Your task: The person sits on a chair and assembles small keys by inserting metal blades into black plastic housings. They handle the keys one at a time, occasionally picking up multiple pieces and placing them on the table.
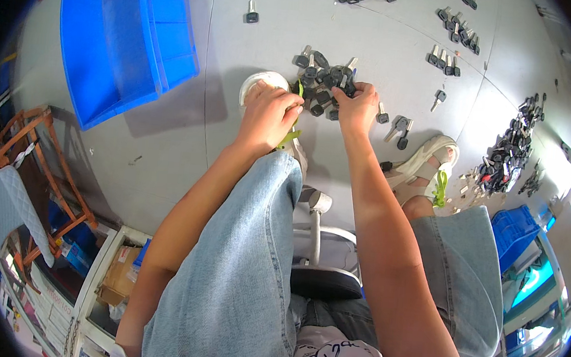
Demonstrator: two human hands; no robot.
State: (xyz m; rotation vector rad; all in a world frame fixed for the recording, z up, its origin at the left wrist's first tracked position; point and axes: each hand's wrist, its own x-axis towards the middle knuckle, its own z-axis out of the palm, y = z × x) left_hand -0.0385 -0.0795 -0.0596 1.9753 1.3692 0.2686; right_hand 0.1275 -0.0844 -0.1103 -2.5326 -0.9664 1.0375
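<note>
A heap of black-headed metal keys [326,76] lies on the grey tiled floor in front of me. At its right edge, my right hand [360,109] has thumb and fingertips around a black-headed key [349,87]. My left hand [270,119] is at the heap's left side, back up and fingers curled, over the front of my left sandal [250,85]. What lies under those fingers is hidden. A few keys lie apart to the right of my right hand, among them a key with its blade up [382,113] and a paired group [401,131].
A large blue plastic bin [120,44] stands at upper left. Single and grouped keys [445,60] are spread at upper right, with a bigger key pile [509,151] beyond my right sandal [425,159]. A wooden folding chair [45,159] is at left, a blue crate [512,231] at right.
</note>
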